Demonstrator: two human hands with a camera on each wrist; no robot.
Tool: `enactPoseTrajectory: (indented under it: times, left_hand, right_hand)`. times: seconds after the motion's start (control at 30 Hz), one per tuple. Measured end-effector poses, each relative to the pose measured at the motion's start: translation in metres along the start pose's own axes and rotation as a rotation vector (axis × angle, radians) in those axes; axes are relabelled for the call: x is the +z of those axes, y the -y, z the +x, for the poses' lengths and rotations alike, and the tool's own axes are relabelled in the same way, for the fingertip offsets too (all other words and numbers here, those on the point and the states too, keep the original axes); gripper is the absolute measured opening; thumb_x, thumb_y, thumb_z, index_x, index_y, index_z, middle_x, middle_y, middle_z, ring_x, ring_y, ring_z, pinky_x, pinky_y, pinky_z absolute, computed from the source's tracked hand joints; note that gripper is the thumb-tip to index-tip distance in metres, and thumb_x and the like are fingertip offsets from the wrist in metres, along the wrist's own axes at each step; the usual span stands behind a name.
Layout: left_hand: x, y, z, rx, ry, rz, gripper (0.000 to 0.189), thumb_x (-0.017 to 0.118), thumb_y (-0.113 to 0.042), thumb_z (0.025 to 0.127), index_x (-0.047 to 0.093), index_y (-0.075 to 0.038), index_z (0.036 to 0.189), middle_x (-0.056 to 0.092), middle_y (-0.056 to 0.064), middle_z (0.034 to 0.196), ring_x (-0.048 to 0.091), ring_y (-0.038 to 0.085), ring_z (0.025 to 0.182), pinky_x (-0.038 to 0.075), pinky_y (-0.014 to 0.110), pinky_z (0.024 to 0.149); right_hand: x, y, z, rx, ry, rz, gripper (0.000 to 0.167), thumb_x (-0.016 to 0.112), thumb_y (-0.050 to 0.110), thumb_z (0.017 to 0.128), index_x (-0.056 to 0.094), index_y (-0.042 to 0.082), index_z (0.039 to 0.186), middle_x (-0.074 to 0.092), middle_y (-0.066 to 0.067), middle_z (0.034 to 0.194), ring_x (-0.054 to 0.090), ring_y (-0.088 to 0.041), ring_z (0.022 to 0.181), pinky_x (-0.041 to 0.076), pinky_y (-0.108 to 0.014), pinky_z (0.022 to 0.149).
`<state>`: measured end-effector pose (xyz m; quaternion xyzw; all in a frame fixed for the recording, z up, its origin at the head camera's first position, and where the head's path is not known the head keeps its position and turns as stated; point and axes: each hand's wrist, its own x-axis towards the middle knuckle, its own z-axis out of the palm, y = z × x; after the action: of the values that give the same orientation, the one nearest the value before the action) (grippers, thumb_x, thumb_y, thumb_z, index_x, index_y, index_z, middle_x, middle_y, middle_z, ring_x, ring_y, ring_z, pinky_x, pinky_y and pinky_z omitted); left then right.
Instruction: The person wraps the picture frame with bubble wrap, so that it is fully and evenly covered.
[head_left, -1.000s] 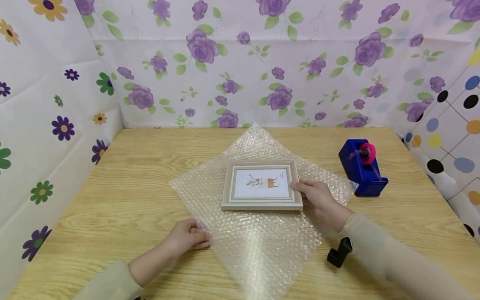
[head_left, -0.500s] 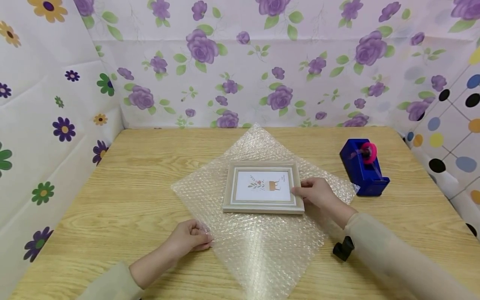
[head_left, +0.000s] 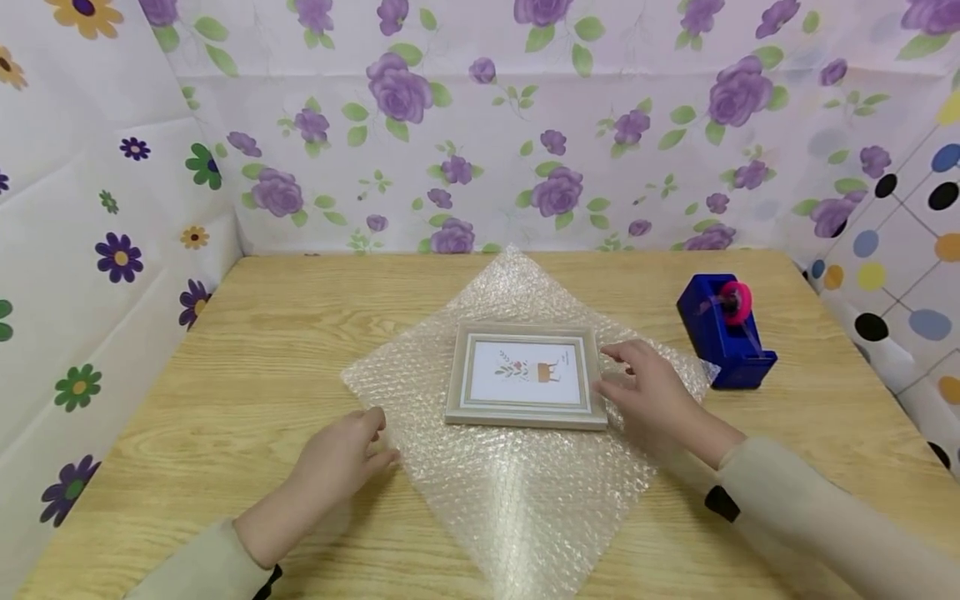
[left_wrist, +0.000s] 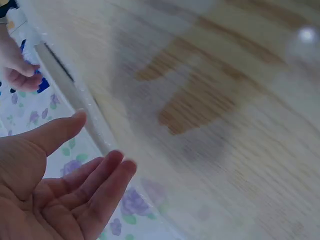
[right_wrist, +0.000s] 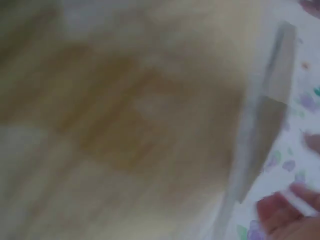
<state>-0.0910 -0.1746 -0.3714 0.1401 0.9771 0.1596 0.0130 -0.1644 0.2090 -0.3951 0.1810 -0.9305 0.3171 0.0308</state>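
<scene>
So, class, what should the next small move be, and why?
Perhaps the left hand should pinch the wrap at its near left edge: it is open beside that edge, the frame lies uncovered on the wrap, and the right hand grips nothing.

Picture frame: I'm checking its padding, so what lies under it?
The picture frame rests on bubble wrap, spread on a wood-grain table. The frame covers the wrap's middle, so anything else directly beneath cannot be seen.

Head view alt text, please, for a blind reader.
A beige rectangular picture frame lies on clear bubble wrap on a light wooden table, a person's right-hand grip beside it, left-hand grip near the wrap's left edge. A blue tape dispenser stands at right.
</scene>
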Motion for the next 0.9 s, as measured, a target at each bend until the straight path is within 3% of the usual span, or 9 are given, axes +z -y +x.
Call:
enactPoseTrajectory:
  times: [0.07, 0.2, 0.27, 0.37, 0.43, 0.53, 0.8, 0.9]
  left_hand:
    - [0.003, 0.003, 0.0, 0.118, -0.07, 0.082, 0.034, 0.082, -0.02, 0.072, 0.061, -0.002, 0.093, 0.065, 0.01, 0.084, 0.062, 0.019, 0.068, 0.053, 0.028, 0.053]
    - [0.009, 0.014, 0.005, 0.44, -0.188, 0.251, 0.049, 0.083, -0.027, 0.069, 0.062, -0.004, 0.106, 0.065, 0.015, 0.103, 0.065, 0.027, 0.09, 0.058, 0.034, 0.072]
    - [0.011, 0.02, 0.007, 0.597, -0.186, 0.316, 0.054, 0.081, -0.033, 0.071, 0.061, -0.007, 0.114, 0.063, 0.015, 0.115, 0.063, 0.028, 0.102, 0.056, 0.038, 0.081]
    - [0.013, 0.026, 0.008, 0.758, -0.117, 0.355, 0.064, 0.076, -0.042, 0.075, 0.056, -0.011, 0.127, 0.057, 0.014, 0.131, 0.058, 0.029, 0.115, 0.051, 0.044, 0.091]
    - [0.014, 0.028, 0.009, 0.825, -0.074, 0.36, 0.068, 0.073, -0.045, 0.077, 0.053, -0.012, 0.133, 0.053, 0.013, 0.137, 0.055, 0.029, 0.12, 0.048, 0.046, 0.096]
    - [0.017, 0.028, 0.01, 0.884, -0.064, 0.351, 0.069, 0.071, -0.044, 0.078, 0.05, -0.013, 0.137, 0.05, 0.012, 0.141, 0.052, 0.028, 0.125, 0.046, 0.047, 0.099]
    - [0.028, 0.025, 0.016, 0.975, -0.081, 0.34, 0.067, 0.072, -0.035, 0.078, 0.049, -0.015, 0.138, 0.05, 0.011, 0.141, 0.049, 0.026, 0.128, 0.047, 0.043, 0.1]
    - [0.031, 0.023, 0.016, 0.985, -0.1, 0.335, 0.065, 0.072, -0.03, 0.079, 0.05, -0.016, 0.138, 0.051, 0.01, 0.14, 0.052, 0.025, 0.126, 0.048, 0.041, 0.098]
  right_hand:
    - [0.0, -0.001, -0.009, -0.132, -0.013, -0.057, 0.053, 0.073, 0.02, 0.083, 0.055, -0.003, 0.127, 0.057, -0.019, 0.123, 0.056, -0.037, 0.11, 0.048, -0.052, 0.092]
    - [-0.002, -0.007, -0.025, -0.37, 0.04, -0.16, 0.065, 0.077, 0.03, 0.079, 0.051, 0.0, 0.132, 0.052, -0.016, 0.135, 0.05, -0.034, 0.122, 0.042, -0.052, 0.1]
    - [-0.003, -0.011, -0.031, -0.49, 0.07, -0.212, 0.072, 0.077, 0.037, 0.076, 0.051, 0.001, 0.133, 0.05, -0.014, 0.138, 0.049, -0.032, 0.124, 0.041, -0.048, 0.101]
    - [-0.003, -0.018, -0.038, -0.659, 0.107, -0.282, 0.081, 0.074, 0.051, 0.074, 0.051, 0.002, 0.135, 0.048, -0.012, 0.141, 0.048, -0.027, 0.126, 0.035, -0.036, 0.109]
    - [-0.001, -0.021, -0.041, -0.754, 0.13, -0.304, 0.086, 0.072, 0.058, 0.073, 0.05, 0.003, 0.136, 0.047, -0.013, 0.141, 0.046, -0.027, 0.127, 0.026, -0.028, 0.114]
    - [0.001, -0.022, -0.045, -0.857, 0.162, -0.308, 0.088, 0.069, 0.063, 0.073, 0.049, 0.004, 0.136, 0.048, -0.014, 0.141, 0.046, -0.027, 0.128, 0.015, -0.021, 0.117]
    - [0.004, -0.023, -0.054, -1.022, 0.168, -0.286, 0.089, 0.069, 0.064, 0.072, 0.052, 0.002, 0.133, 0.054, -0.014, 0.135, 0.05, -0.026, 0.123, 0.016, -0.023, 0.117]
    - [0.006, -0.022, -0.056, -1.079, 0.147, -0.291, 0.074, 0.068, 0.054, 0.081, 0.053, 0.002, 0.132, 0.056, -0.013, 0.133, 0.053, -0.025, 0.122, 0.028, -0.027, 0.113]
